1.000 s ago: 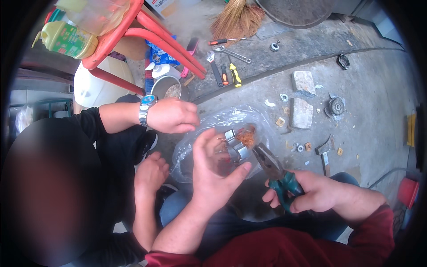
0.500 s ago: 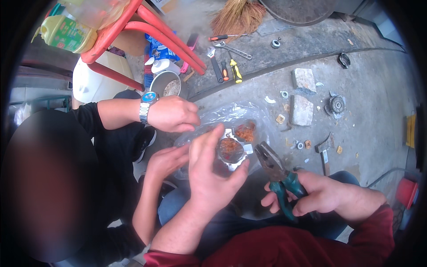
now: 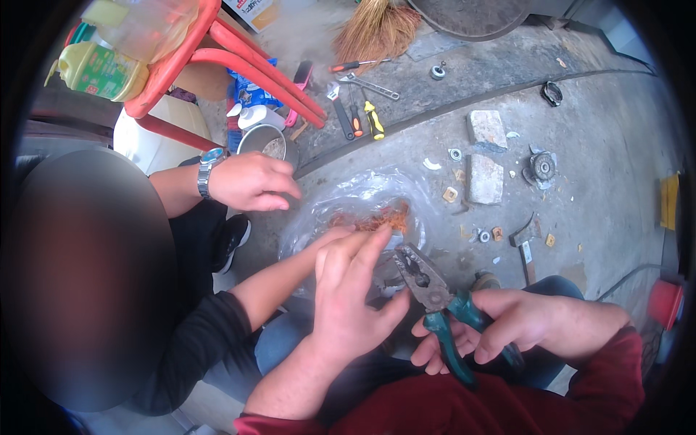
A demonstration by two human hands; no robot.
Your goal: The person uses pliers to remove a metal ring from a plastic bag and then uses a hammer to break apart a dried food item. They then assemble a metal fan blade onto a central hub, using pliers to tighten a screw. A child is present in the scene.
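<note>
Combination pliers (image 3: 428,283) with dark green handles are in my right hand (image 3: 511,322), handles spread and jaws parted, pointing up and left. My left hand (image 3: 351,297) is raised beside the jaws, its thumb and fingers curved and apart with no visible grip. Behind its fingertips lies a tangle of copper-coloured wire (image 3: 391,217) with shiny metal near it, on a clear plastic bag (image 3: 319,210). My fingers hide part of this. Another person's hand (image 3: 337,235) reaches in beneath my left fingers. That person's other hand (image 3: 250,181), wearing a watch, hovers left of the bag.
Two concrete blocks (image 3: 484,179) and a hammer (image 3: 527,250) lie to the right among small scattered parts. Farther off are an adjustable wrench (image 3: 339,112), screwdrivers (image 3: 374,122) and a broom (image 3: 377,32). A red stool (image 3: 174,65) stands at upper left, near a metal pot (image 3: 272,141).
The round metal part with copper wire is now mostly hidden from view. The other person's lower hand has moved right and under my fingers; their watch hand has drawn left. The pliers shifted slightly left.
</note>
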